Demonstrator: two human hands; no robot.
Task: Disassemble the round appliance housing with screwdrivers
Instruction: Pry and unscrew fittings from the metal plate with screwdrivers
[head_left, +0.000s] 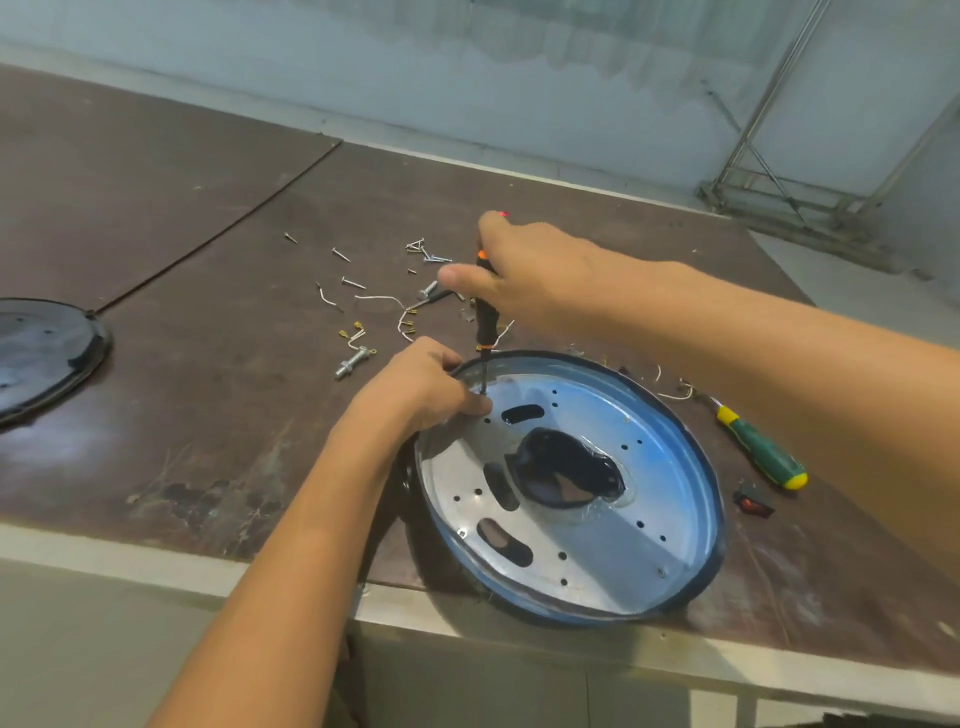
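Silver-grey metal, tinted blue toward its dark rim, makes up the round appliance housing, which lies flat close to the near edge of the worn brown desk, right of the middle. Its plate shows small holes, three oblong slots and a large dark opening in the centre.

At the housing's far-left rim the left hand holds on, fingers curled over the edge. Just beside those fingers the tip of a black-handled screwdriver with orange bands meets the plate. The tool stands nearly upright, and the right hand grips its handle from above, thumb pressed along the side.

Right of the housing, a green screwdriver with yellow ends lies on the desk, with a small black rocker switch with a red button just nearer. Beyond the left hand lies a silver bolt. Farther back, loose screws and bits of white wire with brass terminals are scattered.

A dark round disc lies at the left edge. Past the far right corner stands a grey metal frame against a pale wall.
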